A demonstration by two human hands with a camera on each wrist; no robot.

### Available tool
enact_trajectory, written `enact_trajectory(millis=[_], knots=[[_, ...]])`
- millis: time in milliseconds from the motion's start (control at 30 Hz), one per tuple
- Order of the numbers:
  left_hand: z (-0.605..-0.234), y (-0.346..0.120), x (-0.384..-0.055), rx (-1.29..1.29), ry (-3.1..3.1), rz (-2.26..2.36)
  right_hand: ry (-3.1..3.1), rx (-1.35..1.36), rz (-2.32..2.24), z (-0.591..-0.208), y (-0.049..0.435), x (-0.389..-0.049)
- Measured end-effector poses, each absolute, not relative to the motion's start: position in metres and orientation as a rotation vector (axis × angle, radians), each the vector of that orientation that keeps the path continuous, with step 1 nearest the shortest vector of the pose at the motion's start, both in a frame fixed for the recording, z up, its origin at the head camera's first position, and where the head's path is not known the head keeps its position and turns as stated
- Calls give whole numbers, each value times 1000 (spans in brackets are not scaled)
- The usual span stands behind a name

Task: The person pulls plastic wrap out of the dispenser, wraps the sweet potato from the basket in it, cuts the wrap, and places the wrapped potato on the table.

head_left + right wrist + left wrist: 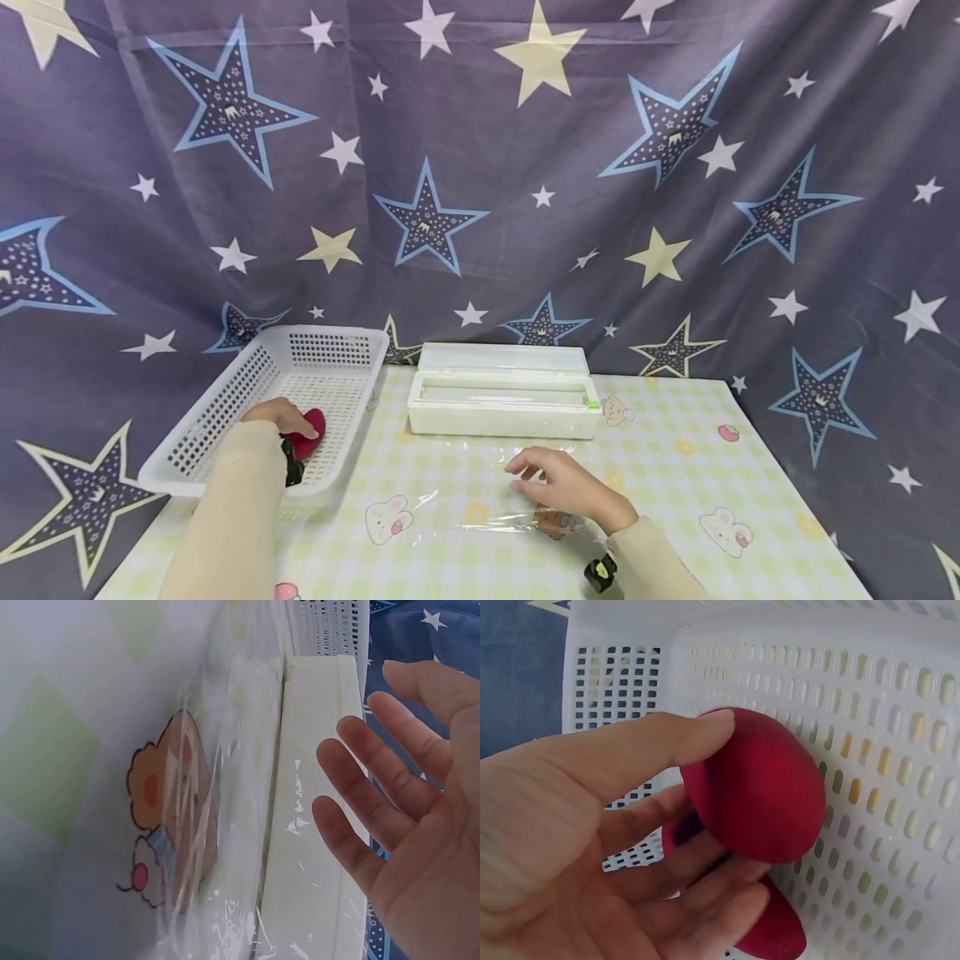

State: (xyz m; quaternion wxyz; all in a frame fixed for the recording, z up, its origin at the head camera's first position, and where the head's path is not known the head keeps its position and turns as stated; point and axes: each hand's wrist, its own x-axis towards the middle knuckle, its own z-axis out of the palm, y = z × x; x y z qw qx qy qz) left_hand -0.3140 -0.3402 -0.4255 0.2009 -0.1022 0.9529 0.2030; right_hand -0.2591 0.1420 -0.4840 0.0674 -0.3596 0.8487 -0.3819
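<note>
My left hand (276, 414) is inside the white perforated basket (347, 450). In the left wrist view its thumb and fingers grip a smooth, rounded dark-red thing (769, 787), whose kind I cannot tell. Another red part (776, 930) shows below the fingers; whether it is a separate piece is unclear. My right hand (566, 483) hovers with loosely bent fingers, holding nothing, over a sheet of clear plastic wrap (495, 523) lying on the table. Behind the sheet stands a white plastic wrap dispenser (502, 419) with its lid (502, 359) raised.
A green slider (592, 405) sits at the dispenser's right end. The table (660, 467) has a pale green checked cover with cartoon prints. A star-patterned curtain (480, 125) hangs behind the table. The basket stands at the table's left side.
</note>
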Motion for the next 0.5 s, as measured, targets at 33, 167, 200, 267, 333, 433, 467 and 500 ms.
enact_trajectory(millis=[33, 167, 200, 267, 333, 433, 467, 500], knots=[[-426, -340, -315, -287, 2652, 565, 2560, -1082, -1151, -485, 142, -259], [-428, -341, -316, -270, 2618, 564, 2550, -1070, -1143, -486, 141, -259], [-428, -342, -316, -262, 2620, 561, 2546, -1068, -1139, -486, 141, -259], [-429, -342, -317, -245, 2630, 552, 2534, -1057, -1136, -486, 141, -259], [-429, -342, -318, -233, 2640, 539, 2521, -1052, -1136, -486, 141, -258], [-425, -343, -316, -212, 2646, 546, 2511, -1049, -1137, -486, 142, -258], [-424, -343, -316, -207, 2647, 553, 2510, -1050, -1136, -486, 142, -258], [-422, -344, -315, -197, 2651, 556, 2509, -1050, -1136, -486, 143, -258]])
